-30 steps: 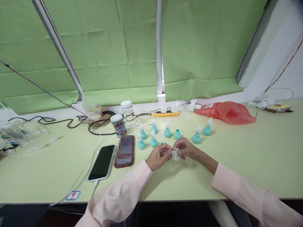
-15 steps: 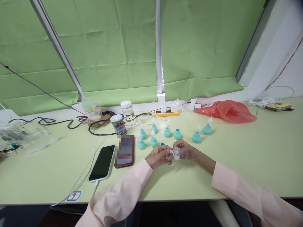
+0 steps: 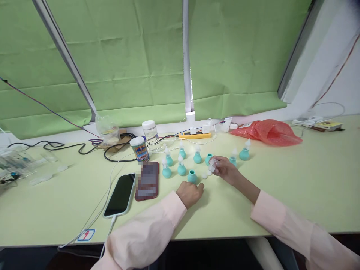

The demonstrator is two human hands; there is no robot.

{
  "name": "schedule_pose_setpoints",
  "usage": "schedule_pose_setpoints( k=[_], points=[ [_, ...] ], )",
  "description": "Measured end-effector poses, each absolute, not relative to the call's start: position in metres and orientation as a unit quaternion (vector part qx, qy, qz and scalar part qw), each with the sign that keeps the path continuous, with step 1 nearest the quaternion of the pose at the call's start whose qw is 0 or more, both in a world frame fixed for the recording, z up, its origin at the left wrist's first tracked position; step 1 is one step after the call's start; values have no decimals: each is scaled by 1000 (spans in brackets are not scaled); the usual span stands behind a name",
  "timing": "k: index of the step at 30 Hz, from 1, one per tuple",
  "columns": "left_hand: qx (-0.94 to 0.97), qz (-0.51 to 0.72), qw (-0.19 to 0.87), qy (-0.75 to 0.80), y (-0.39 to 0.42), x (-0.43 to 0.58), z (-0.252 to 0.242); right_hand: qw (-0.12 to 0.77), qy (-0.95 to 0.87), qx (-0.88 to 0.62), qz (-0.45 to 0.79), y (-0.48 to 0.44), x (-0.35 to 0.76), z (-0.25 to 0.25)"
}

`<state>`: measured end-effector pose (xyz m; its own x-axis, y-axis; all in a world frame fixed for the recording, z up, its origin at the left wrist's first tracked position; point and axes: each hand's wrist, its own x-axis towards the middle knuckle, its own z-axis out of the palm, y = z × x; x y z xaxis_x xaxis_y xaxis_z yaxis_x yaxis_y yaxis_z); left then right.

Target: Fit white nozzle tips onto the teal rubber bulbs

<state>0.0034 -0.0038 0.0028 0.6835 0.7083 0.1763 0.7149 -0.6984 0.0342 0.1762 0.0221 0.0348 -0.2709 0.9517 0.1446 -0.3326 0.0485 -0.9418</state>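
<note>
Several teal rubber bulbs stand on the pale green table (image 3: 281,187), most with clear nozzles. My right hand (image 3: 224,169) is pinched round a small clear nozzle piece (image 3: 213,164), held just beside an uncapped teal bulb (image 3: 208,159). My left hand (image 3: 190,193) rests on the table with its fingers curled, right in front of another uncapped teal bulb (image 3: 192,176). Two small clear pieces (image 3: 206,174) lie on the table between my hands.
A phone (image 3: 120,195) on a cable and a dark red wallet (image 3: 147,180) lie to the left. A printed tin (image 3: 140,149), a clear jar (image 3: 150,132), a yellow power strip (image 3: 194,135) and a red plastic bag (image 3: 267,132) sit further back. Cables and clear packets lie at far left.
My hands have come apart. The right hand has carried the clear piece away towards the uncapped bulb, and the left has dropped to the table, uncovering a teal bulb.
</note>
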Motion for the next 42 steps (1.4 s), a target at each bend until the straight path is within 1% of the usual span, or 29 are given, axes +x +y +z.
schedule_pose_setpoints(
  k=[3,6,8,10,13,17,20,22,26,30,35,42],
  points=[
    [-907,-70,19,-414,1,1,-3,562,-524,-355,532,23,174,32],
    [-902,-64,15,-427,0,0,1,611,-545,-409,403,25,170,26],
    [-899,-67,13,-432,-2,1,7,622,-571,-438,309,25,167,22],
    [-898,-79,14,-432,-5,1,11,608,-610,-457,222,24,164,19],
    [-896,-122,27,-426,-9,1,15,547,-676,-480,112,23,162,15],
    [-872,-229,56,-428,-10,-1,18,463,-722,-513,26,24,162,12],
    [-840,-288,74,-454,-7,-3,21,438,-730,-525,-6,27,163,10],
    [-819,-285,72,-493,-5,-4,23,428,-732,-530,-18,28,164,8],
    [-806,-213,59,-550,0,-4,20,395,-733,-553,-19,30,166,5],
    [-810,-153,30,-566,4,-4,17,359,-731,-580,-20,31,167,5],
    [-808,-199,-30,-554,8,-5,17,340,-731,-591,-23,30,166,7],
    [-807,-228,-38,-543,15,-3,6,323,-730,-601,-28,30,166,5]
  ],
)
